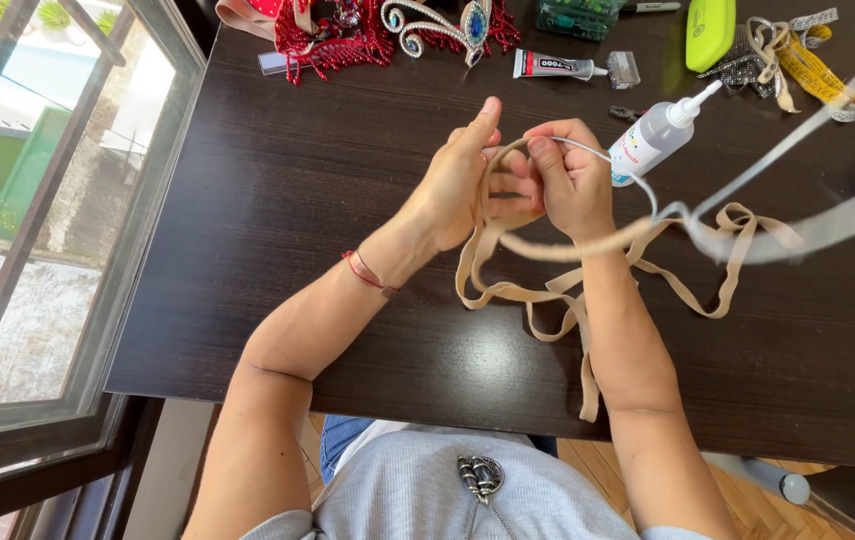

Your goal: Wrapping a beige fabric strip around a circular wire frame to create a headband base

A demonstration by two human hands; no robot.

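Now a beige elastic strap (547, 292) is pinched between left hand (457, 185) and right hand (572, 180) mid-worktop (277, 180), both grips closed on it; looping seems underway, and steady tension is called for next.

The desk (277, 200) is dark wood-grain laminate, matt and faintly streaked. The strap (547, 292) is soft beige cloth, matt. The bottle (653, 137) is smooth white plastic; the case (709, 32) is glossy lime plastic.
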